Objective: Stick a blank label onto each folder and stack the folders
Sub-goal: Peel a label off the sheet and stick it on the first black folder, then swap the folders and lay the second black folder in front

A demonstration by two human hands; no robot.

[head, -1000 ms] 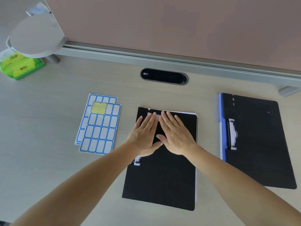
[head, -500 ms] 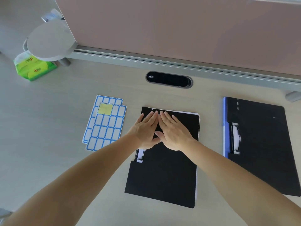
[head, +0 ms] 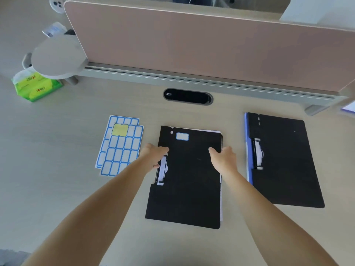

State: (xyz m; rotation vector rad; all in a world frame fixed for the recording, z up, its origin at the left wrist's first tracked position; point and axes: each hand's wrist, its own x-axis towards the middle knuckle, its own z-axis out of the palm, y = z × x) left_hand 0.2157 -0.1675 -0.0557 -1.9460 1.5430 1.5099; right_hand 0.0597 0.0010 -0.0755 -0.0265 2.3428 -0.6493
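One white blue-bordered blank label is stuck near the top-left corner of the middle flat black folder, which lies on the pale wood-look worktop. That folder looks done.

Left hand grip: at the folder's left edge by the clip, thumb on the cover, fingers curled at the edge. Right hand grip: same at the right edge, thumb on top, the fingers' ends hidden. Judged: taking hold to move it.

The second black folder with blue spine lies well apart to the right, with no label visible. Left to do: label it, then stack the two.

Two overlapping sheets of blue-bordered labels lie just left of the middle folder; the top sheet shows a yellow bare patch.

Writing: the label is blank. The green tissue pack at far left has print too small to read. No brand is legible on the folders.
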